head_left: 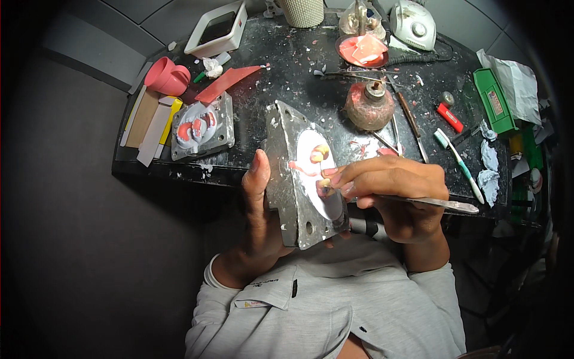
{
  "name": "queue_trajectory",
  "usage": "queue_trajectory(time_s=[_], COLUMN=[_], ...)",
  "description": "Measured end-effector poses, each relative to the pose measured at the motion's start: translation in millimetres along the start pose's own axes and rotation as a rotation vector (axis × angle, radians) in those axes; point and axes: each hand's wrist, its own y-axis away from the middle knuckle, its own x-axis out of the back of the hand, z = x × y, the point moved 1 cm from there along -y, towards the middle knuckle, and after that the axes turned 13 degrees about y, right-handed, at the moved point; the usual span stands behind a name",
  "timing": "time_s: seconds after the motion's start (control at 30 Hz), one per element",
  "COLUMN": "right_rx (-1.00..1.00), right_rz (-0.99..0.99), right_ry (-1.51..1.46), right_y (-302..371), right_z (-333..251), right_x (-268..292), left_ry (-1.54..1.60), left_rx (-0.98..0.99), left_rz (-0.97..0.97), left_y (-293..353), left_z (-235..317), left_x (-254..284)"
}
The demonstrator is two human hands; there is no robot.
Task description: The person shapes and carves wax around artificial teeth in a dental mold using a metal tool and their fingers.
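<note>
Left hand has the flask clasped, tilted by the front edge of the bench, and the right hand's got the tool pinched crosswise, pointing left at the plaster.

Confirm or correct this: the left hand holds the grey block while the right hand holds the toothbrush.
Not right: the head view shows the right hand holding a slim silvery tool; the toothbrush lies on the black table. The left hand does hold the grey block.
</note>
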Motion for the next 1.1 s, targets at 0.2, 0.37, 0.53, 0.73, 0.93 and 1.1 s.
queue_trajectory(time_s=[0.2,0.37,0.53,0.73,0.93,1.1], right_rx=[0.001,0.043,0.229,0.222,0.142,0.041], right_rz=[-0.01,0.009,0.093,0.178,-0.133,0.073], right_ry=[-0.012,-0.034,-0.13,-0.347,0.391,-0.071], right_y=[-1.4,0.8,2.9,18.3,-1.4,8.8], right_z=[-1.0,2.8,12.2,18.6,-12.1,-8.4], right_x=[1.5,2.6,1.5,-1.8,-3.1,15.4], left_ry=[-0.022,0.165,0.24,0.309,0.469,0.508], left_rx=[0.031,0.049,0.153,0.183,0.133,0.211], left_rz=[-0.076,-0.098,-0.233,-0.276,-0.277,-0.211], left_y=[0.1,-5.8,-9.3,-12.0,-11.3,-14.4], left_z=[0.6,-1.7,0.9,-2.4,-5.0,-3.1], left_x=[6.8,9.1,12.6,19.4,17.1,25.5])
